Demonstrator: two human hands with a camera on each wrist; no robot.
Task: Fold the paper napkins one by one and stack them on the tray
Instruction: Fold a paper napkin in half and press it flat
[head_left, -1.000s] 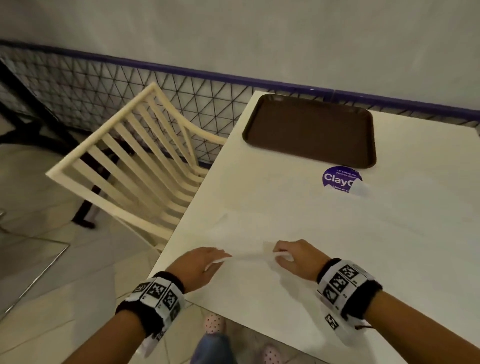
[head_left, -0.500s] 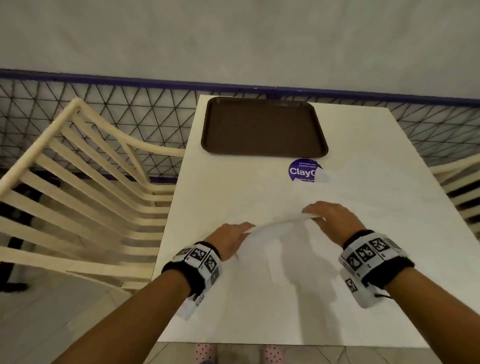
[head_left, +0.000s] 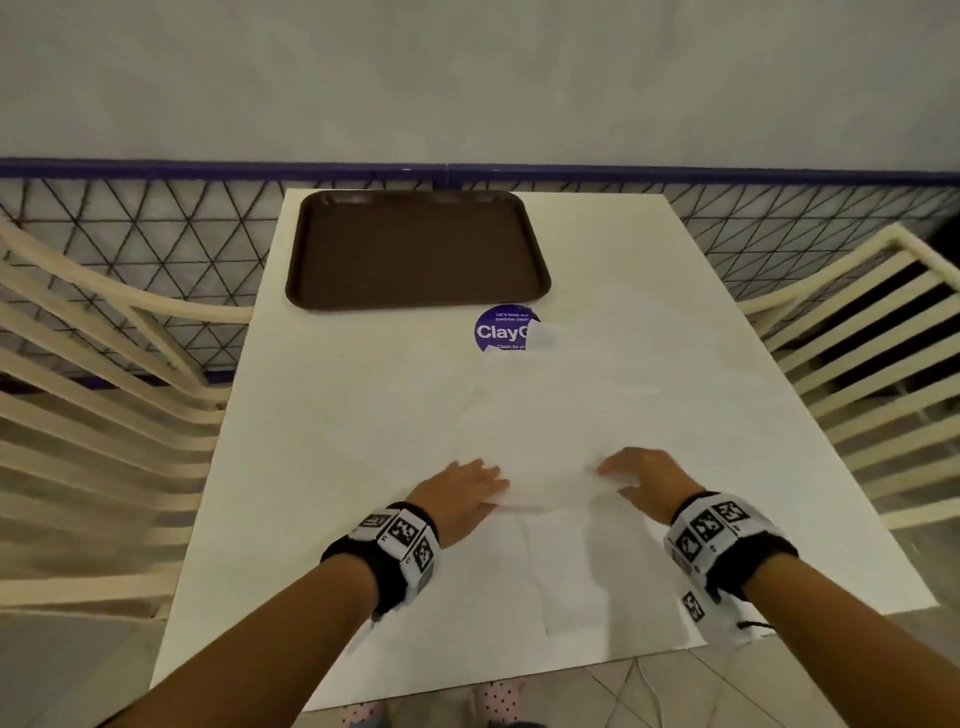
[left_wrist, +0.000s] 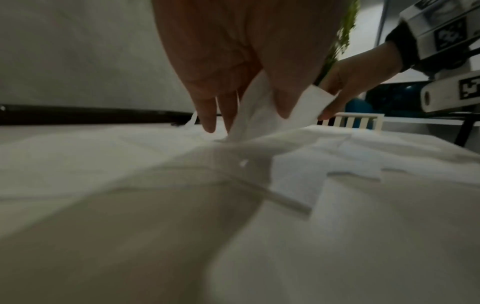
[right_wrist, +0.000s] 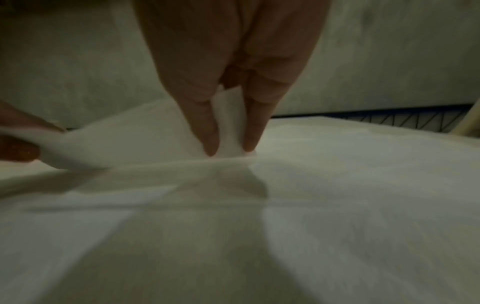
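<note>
A white paper napkin (head_left: 550, 483) is held low over the white table between both hands. My left hand (head_left: 467, 491) pinches its left edge, seen close as the napkin (left_wrist: 255, 115) between thumb and fingers. My right hand (head_left: 636, 480) pinches the right edge, the napkin (right_wrist: 228, 127) caught between its fingers. More white napkins (head_left: 613, 384) lie flat and spread on the table beyond the hands, and one napkin (head_left: 566, 582) lies nearer me. The brown tray (head_left: 415, 249) sits bare at the far left of the table.
A round purple sticker (head_left: 501, 330) lies on the table (head_left: 322, 415) just in front of the tray, partly covered by a napkin corner. Cream slatted chairs (head_left: 104, 374) stand left and right (head_left: 872, 353). A mesh fence (head_left: 156, 234) and wall run behind.
The head view has swung right to centre on the table. Both hands have carried the napkin from the table's left edge toward the middle and lowered it over the spread napkins.
</note>
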